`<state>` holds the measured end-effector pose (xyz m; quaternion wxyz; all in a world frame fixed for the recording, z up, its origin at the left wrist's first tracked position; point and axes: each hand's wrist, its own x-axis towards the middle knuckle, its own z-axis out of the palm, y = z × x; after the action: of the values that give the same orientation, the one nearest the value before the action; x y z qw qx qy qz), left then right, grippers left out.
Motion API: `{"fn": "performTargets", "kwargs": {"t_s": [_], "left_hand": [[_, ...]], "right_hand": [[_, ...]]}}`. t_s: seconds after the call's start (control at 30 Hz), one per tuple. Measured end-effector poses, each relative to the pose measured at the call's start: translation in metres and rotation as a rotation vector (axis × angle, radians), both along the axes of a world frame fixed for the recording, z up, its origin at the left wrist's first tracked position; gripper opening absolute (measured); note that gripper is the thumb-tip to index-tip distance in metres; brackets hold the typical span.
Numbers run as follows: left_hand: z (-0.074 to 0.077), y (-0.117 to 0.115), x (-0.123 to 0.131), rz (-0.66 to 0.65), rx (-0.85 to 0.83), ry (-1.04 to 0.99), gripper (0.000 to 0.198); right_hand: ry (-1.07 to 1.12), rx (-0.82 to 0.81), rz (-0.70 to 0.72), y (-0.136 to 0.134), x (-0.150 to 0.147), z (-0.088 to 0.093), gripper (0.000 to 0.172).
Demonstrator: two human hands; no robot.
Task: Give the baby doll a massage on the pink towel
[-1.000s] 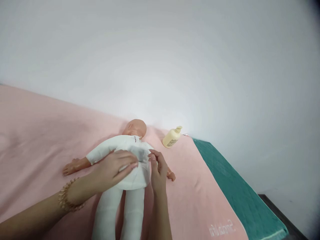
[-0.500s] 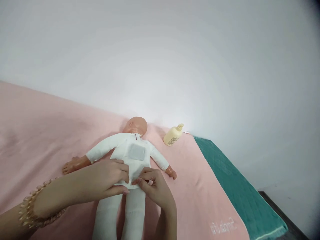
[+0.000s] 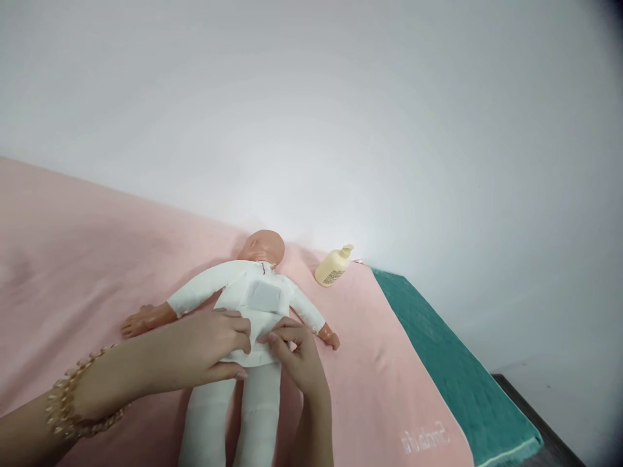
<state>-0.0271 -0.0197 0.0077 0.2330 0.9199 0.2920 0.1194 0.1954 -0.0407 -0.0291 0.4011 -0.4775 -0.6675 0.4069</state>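
Note:
A baby doll (image 3: 243, 301) with a white cloth body lies stretched out on a pink blanket, its bald head toward the wall. On its back is a pale grey rectangular patch (image 3: 264, 297). My left hand (image 3: 214, 344), a beaded bracelet (image 3: 73, 395) on its wrist, rests across the doll's lower back with fingers bent and thumb apart. Across from it, my right hand (image 3: 296, 350) touches the same area, thumb and forefinger close together on the white cloth. What lies under the fingertips is partly hidden.
A cream pump bottle (image 3: 332, 268) stands right of the doll's head, near the white wall (image 3: 311, 117). The pink blanket (image 3: 370, 383) spreads under everything. A green cloth (image 3: 438, 344) borders it on the right, with a dark edge (image 3: 530, 415) beyond.
My right hand has shifted slightly up and left on the doll's lower back. My left hand stays nearly in place. The view has turned a little.

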Motion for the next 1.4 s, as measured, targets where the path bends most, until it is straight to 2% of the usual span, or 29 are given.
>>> {"fn": "performTargets", "kwargs": {"t_s": [0.17,0.43,0.57,0.77,0.97,1.1,1.27,1.4], "left_hand": [[0.001,0.002,0.002,0.029,0.024,-0.043,0.010],[-0.013,0.013,0.009,0.047,-0.085,-0.080,0.012],[-0.018,0.018,0.008,0.031,-0.052,-0.084,0.010],[-0.025,0.022,0.004,0.078,0.103,-0.112,0.010],[-0.033,0.021,0.006,0.112,0.105,-0.113,0.010],[-0.033,0.023,0.007,0.107,0.089,-0.103,0.013],[-0.028,0.027,0.006,0.103,0.117,-0.094,0.014],[-0.034,0.033,0.006,0.118,0.208,-0.139,0.022]], "right_hand": [[0.006,0.048,-0.040,0.002,0.000,-0.001,0.023],[-0.044,-0.083,-0.048,0.006,-0.008,-0.002,0.029],[-0.071,0.020,-0.057,0.007,-0.007,-0.008,0.028],[-0.109,0.237,-0.133,0.009,-0.003,-0.013,0.024],[-0.092,0.142,-0.152,0.011,-0.006,-0.011,0.025],[-0.075,0.104,-0.144,0.013,-0.007,-0.013,0.025],[-0.107,0.200,-0.183,0.012,-0.006,-0.017,0.025],[-0.100,0.269,-0.235,0.012,-0.006,-0.019,0.023]]}}
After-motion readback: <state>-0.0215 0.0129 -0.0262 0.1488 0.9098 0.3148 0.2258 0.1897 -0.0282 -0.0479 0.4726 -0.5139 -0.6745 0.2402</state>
